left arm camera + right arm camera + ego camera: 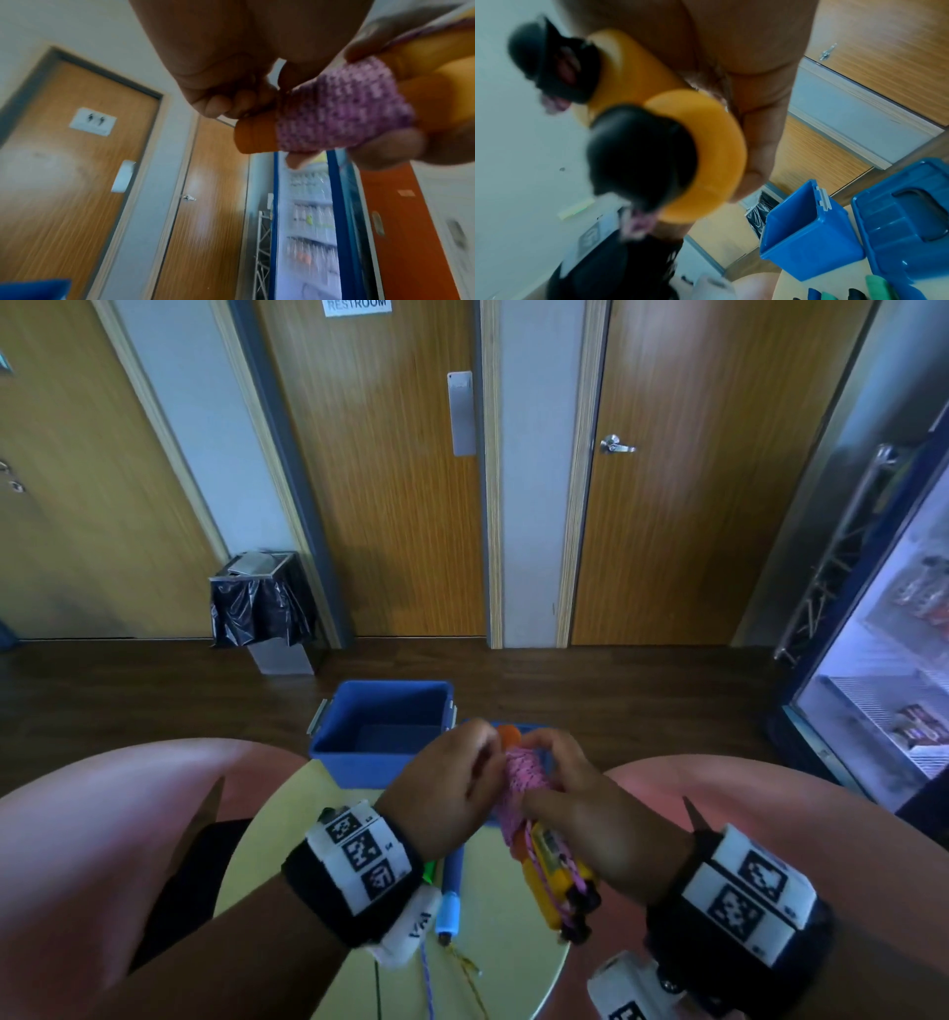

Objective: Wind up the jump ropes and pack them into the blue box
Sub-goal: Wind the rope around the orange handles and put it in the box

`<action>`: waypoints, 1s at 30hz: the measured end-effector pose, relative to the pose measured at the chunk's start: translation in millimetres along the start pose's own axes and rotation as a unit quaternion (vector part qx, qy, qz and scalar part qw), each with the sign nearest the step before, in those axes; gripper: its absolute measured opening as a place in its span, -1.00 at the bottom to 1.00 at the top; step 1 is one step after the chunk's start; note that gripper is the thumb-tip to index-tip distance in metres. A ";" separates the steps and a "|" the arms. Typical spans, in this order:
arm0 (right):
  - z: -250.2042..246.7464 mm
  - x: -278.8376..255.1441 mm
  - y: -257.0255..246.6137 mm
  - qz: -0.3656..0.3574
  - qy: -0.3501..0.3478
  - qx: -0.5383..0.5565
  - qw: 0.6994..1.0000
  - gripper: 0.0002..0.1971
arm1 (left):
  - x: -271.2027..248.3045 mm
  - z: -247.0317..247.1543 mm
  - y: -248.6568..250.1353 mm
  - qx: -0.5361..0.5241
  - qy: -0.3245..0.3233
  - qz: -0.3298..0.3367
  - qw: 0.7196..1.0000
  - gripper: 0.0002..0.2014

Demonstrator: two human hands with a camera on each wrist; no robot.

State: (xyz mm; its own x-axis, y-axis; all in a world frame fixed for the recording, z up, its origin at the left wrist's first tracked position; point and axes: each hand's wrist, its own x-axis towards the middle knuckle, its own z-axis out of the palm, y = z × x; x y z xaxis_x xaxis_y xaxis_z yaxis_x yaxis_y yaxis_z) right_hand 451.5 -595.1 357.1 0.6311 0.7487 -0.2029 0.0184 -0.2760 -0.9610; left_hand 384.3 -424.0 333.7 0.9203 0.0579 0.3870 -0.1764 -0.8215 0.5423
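A pink jump rope (524,778) is wound around its two orange handles (552,875), which have black end caps. My right hand (539,752) grips the bundle around the handles. My left hand (488,747) pinches at the top of the winding beside an orange handle end (254,138); what sits between its fingertips is too small to tell. The pink winding (344,113) fills the left wrist view. The black caps (639,158) show close up in the right wrist view. The open blue box (380,737) stands just beyond my hands with nothing visible inside.
The blue lid (898,223) lies to the right of the box (805,229). A blue-handled rope (452,886) and a green handle (429,870) lie on the round yellow table (287,824). My knees flank the table. A bin (262,603) and a drinks fridge (883,660) stand further off.
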 end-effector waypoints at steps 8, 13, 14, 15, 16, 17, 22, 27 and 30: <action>7.5 2.6 16.7 -0.044 0.031 0.077 0.996 -0.60 | -7.8 8.7 8.6 0.004 0.084 -0.083 0.993 -0.88; 10.6 0.9 13.3 -0.047 0.022 0.113 0.992 -0.62 | -3.0 1.5 9.2 -0.134 0.037 -0.138 0.981 -0.87; 10.2 1.1 11.5 -0.046 0.024 0.114 0.992 -0.63 | -2.5 1.4 8.8 -0.161 0.039 -0.144 0.976 -0.88; 9.5 1.5 10.7 -0.045 0.025 0.113 0.992 -0.63 | -2.1 1.5 8.7 -0.181 0.042 -0.148 0.971 -0.89; 8.7 1.9 9.1 -0.043 0.026 0.113 0.992 -0.64 | -1.5 1.7 8.7 -0.194 0.046 -0.150 0.968 -0.89; 7.9 2.7 8.5 -0.040 0.027 0.114 0.992 -0.64 | -1.1 1.8 10.1 -0.204 0.052 -0.150 0.966 -0.89; 3.2 3.9 2.2 -0.024 0.028 0.144 0.989 -0.65 | -2.9 4.6 18.4 -0.211 0.085 -0.127 0.966 -0.90; 3.8 1.7 5.4 -0.002 0.030 0.247 0.969 -0.81 | 0.7 6.2 19.1 -0.210 0.081 -0.147 0.963 -0.88; 3.4 3.1 8.7 0.005 0.037 0.304 0.952 -0.78 | 2.7 7.0 19.2 -0.209 0.082 -0.132 0.966 -0.78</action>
State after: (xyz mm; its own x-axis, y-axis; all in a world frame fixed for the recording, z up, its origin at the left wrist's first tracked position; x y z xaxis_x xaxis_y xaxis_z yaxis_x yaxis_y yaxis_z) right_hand 451.0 -593.2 347.4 0.6821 0.6971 -0.2209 -0.4257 0.1329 -0.8950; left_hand 385.8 -443.6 339.9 0.8910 0.3508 0.2881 -0.1000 -0.4674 0.8784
